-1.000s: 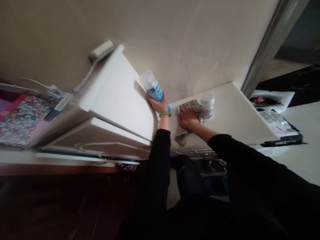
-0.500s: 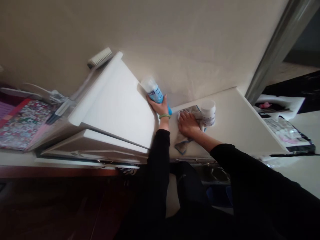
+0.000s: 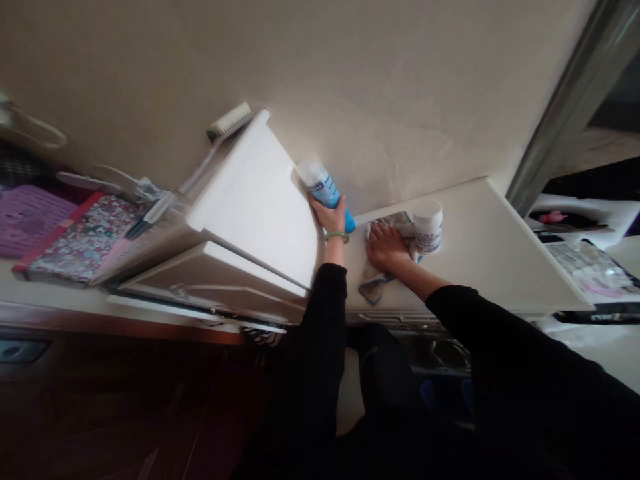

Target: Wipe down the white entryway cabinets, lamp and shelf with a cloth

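My left hand (image 3: 329, 217), with a green bangle (image 3: 336, 236) on its wrist, grips a blue-labelled bottle (image 3: 324, 185) with a clear top, tilted against the white appliance panel (image 3: 260, 207). My right hand (image 3: 389, 247) presses flat on a grey cloth with a blue edge (image 3: 376, 288), which lies on the white top surface (image 3: 480, 257). A white labelled jar (image 3: 428, 227) stands just beyond that hand, touching the cloth. The cloth's middle is hidden under my palm.
A white-bristled long-handled brush (image 3: 230, 121) leans by the panel's far corner against a beige wall (image 3: 380, 87). A patterned folder (image 3: 80, 240) and a purple basket (image 3: 30, 220) lie at left. A metal door frame (image 3: 575, 113) stands at right, with papers (image 3: 590, 273) beyond.
The whole view has shifted slightly right and down. My right hand has moved a little to the right on the cloth. My left hand still holds the bottle.
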The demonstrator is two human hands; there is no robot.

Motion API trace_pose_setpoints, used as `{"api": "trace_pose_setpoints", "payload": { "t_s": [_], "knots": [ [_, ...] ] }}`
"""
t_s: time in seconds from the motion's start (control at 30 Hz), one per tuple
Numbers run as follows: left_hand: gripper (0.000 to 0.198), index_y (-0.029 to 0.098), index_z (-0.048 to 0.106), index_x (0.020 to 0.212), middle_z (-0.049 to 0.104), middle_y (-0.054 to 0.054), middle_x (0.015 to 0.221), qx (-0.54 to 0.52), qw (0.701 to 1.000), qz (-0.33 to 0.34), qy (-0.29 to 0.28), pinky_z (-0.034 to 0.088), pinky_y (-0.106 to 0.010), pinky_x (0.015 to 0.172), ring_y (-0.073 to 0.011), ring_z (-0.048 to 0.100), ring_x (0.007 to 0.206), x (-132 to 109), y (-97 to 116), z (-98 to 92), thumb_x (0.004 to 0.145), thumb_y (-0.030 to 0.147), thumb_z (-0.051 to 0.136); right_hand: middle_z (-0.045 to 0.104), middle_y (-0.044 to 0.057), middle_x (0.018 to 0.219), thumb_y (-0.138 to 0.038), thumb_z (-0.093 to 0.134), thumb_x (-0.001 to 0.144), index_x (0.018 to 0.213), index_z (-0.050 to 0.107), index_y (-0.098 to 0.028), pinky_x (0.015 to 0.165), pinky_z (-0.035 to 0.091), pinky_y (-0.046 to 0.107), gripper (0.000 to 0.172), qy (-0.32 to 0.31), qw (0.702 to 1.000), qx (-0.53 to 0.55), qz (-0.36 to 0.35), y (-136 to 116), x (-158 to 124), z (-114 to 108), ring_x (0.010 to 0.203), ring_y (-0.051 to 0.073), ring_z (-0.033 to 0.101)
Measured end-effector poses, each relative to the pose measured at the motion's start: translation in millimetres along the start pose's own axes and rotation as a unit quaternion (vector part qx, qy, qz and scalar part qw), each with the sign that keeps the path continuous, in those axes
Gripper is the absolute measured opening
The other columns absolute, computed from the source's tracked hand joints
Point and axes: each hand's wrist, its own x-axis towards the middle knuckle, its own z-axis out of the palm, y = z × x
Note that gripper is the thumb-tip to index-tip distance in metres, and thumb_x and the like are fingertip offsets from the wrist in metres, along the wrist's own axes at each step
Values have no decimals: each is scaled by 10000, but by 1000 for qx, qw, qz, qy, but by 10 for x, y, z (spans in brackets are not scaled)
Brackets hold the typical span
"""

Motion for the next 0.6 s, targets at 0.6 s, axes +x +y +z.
{"api": "trace_pose_setpoints", "payload": {
  "t_s": [0.6],
  "knots": [
    [785,131,435,1719,510,-226,1743,54,997,-48,10,430,-457,1354,-295,525,1624,-464,-176,-2,1051,367,773,446,222,1754,-316,363,1075,1650,543,10,1388,305,564,685,-11,1000,2,10,-14,17,-25,1668,361,380]
  ]
}}
